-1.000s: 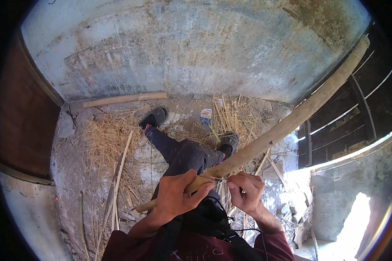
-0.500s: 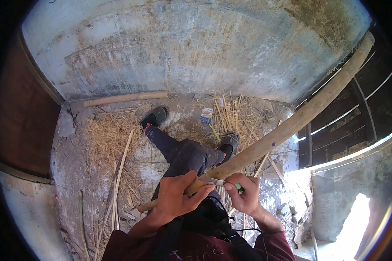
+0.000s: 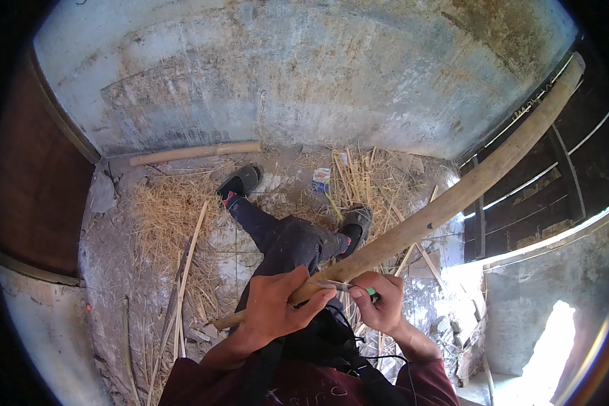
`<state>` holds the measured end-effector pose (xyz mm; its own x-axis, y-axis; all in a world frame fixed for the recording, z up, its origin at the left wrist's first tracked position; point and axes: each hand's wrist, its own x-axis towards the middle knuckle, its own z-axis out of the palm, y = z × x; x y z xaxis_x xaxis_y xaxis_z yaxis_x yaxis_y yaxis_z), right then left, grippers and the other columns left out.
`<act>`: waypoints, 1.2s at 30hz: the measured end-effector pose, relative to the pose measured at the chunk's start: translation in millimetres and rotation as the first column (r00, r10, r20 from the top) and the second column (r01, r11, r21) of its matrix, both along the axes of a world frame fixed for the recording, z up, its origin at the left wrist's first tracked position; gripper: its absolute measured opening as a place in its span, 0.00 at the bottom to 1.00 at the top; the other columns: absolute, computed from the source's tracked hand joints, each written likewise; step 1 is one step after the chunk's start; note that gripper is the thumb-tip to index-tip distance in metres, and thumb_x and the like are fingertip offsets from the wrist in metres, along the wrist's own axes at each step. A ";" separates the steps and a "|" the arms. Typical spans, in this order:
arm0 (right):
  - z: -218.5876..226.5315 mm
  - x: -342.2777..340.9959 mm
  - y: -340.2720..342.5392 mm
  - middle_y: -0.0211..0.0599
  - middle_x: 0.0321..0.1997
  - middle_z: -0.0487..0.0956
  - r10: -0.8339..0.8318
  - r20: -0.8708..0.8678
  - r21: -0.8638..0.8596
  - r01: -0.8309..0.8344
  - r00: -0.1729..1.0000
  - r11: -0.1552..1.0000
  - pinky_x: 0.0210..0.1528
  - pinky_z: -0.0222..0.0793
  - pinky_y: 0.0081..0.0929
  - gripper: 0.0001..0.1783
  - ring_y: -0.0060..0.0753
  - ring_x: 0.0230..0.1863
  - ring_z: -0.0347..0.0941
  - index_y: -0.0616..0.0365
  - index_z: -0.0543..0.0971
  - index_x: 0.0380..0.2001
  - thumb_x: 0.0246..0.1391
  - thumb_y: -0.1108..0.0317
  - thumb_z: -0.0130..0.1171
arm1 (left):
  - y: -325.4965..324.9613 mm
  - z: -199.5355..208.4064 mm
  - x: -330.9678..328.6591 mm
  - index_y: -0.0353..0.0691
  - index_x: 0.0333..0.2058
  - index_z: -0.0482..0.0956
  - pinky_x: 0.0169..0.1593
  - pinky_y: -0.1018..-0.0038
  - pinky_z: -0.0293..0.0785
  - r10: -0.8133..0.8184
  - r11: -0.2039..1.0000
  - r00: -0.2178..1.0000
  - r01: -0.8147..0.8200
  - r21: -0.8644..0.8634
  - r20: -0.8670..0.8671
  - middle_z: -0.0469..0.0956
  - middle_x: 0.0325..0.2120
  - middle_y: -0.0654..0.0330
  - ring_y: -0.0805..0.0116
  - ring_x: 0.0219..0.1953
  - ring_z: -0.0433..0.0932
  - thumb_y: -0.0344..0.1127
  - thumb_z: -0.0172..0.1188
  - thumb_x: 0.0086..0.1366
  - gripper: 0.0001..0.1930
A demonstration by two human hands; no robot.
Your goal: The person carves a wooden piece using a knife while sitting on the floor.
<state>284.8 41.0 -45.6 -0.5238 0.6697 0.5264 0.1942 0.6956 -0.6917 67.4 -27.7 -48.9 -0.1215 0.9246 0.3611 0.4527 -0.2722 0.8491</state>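
A long bamboo pole [image 3: 433,213] runs slantwise across my lap, from the upper right down to the lower left. My left hand [image 3: 272,303] is closed around its near part, the thumb reaching right toward the blade. Gripped in my right hand [image 3: 384,302] is a knife [image 3: 341,286] with a bit of green handle showing. Its thin blade lies against the pole just right of my left fingers. The blade's tip is hard to make out beside my left thumb.
Straw-like shavings [image 3: 172,216] and split strips [image 3: 191,254] litter the floor around my shoes. A shorter bamboo length [image 3: 196,153] lies along the wall [image 3: 284,81]. Dark wooden slats [image 3: 534,183] stand at the right, and a small packet [image 3: 321,179] lies beyond my feet.
The bamboo pole has shifted slightly, its far end a little farther right. The knife blade now shows narrower against it. Both hands stay nearly in place.
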 end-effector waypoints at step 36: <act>23.9 7.2 2.6 0.35 0.33 0.79 -0.072 0.066 0.299 0.049 0.995 0.953 0.28 0.70 0.28 0.19 0.31 0.27 0.75 0.56 0.90 0.40 0.53 0.54 0.78 | -2.5 2.6 -10.7 0.41 0.27 0.71 0.23 0.63 0.68 -0.079 0.994 0.997 0.079 -0.082 0.003 0.74 0.17 0.52 0.48 0.20 0.79 0.40 0.76 0.58 0.19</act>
<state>292.1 43.6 -21.7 -0.5327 0.5208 0.6670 0.2857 0.8526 -0.4375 56.7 -30.2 -46.3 -0.0470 0.9576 0.2842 0.4324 -0.2369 0.8700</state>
